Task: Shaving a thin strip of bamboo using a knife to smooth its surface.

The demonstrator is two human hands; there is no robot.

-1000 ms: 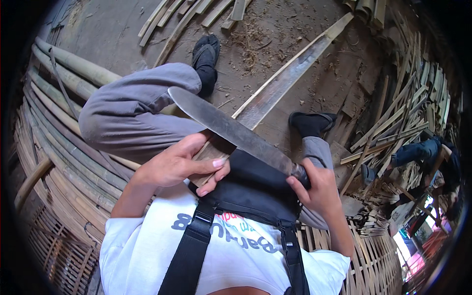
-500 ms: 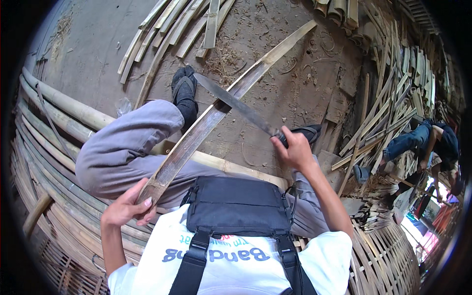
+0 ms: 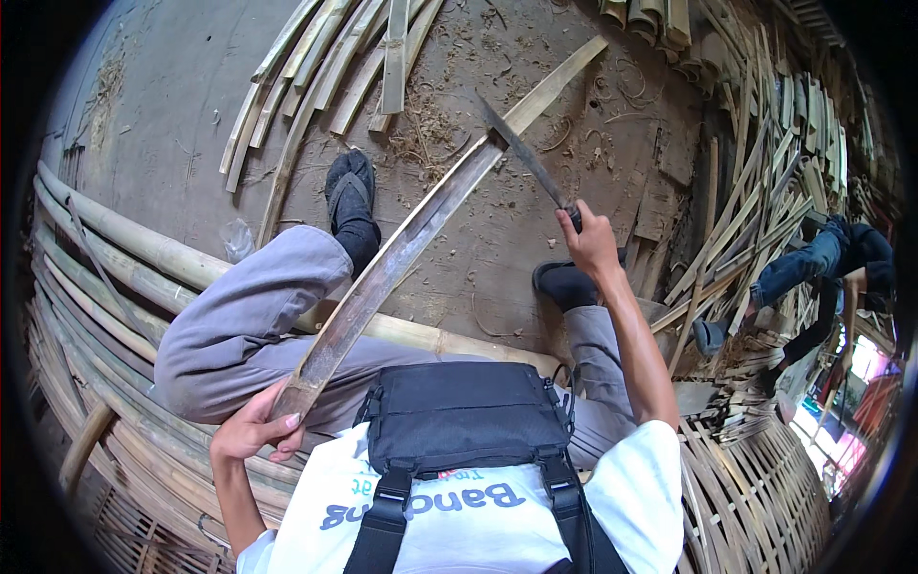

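The left hand [image 3: 249, 430] pinches the near end of a long bamboo strip [image 3: 382, 270]. The right hand's [image 3: 595, 244] fingers wrap around a knife [image 3: 535, 165]; its blade crosses the strip toward the far end, above the floor [image 3: 478, 273].

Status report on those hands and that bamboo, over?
Left hand gripping bamboo strip, near end. Right hand holding knife across its far part. Nothing seen blocking.
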